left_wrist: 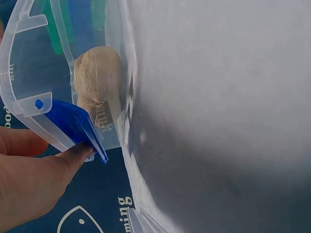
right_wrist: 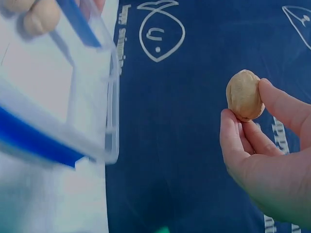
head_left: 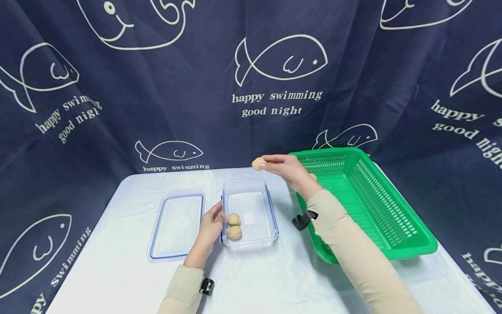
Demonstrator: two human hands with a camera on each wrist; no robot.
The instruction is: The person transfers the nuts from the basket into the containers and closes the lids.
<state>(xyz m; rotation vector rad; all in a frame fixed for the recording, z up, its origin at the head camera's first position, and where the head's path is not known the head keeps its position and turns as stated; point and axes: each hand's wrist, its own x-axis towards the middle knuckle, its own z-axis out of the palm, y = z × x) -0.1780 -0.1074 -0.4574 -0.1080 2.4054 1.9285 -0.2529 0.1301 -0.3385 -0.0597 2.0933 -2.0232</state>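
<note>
In the head view my right hand [head_left: 293,172] is raised beside the green basket, pinching a walnut [head_left: 258,164] between thumb and fingertips. The right wrist view shows that walnut [right_wrist: 244,95] whole, with its seam. My left hand [head_left: 211,224] holds the left side of a clear plastic food container [head_left: 251,244], thumb and finger at its blue latch [left_wrist: 77,125]. Two walnuts [head_left: 234,233] sit one in front of the other along the container's left wall. Another walnut [head_left: 313,177] peeks out behind my right wrist, at the basket's left side.
A clear lid [head_left: 176,224] with a blue seal lies on the white-covered table [head_left: 117,270], left of the container. The large green basket [head_left: 415,246] with slotted walls stands on the right, under my right forearm. A dark blue fish-print curtain [head_left: 219,126] hangs behind.
</note>
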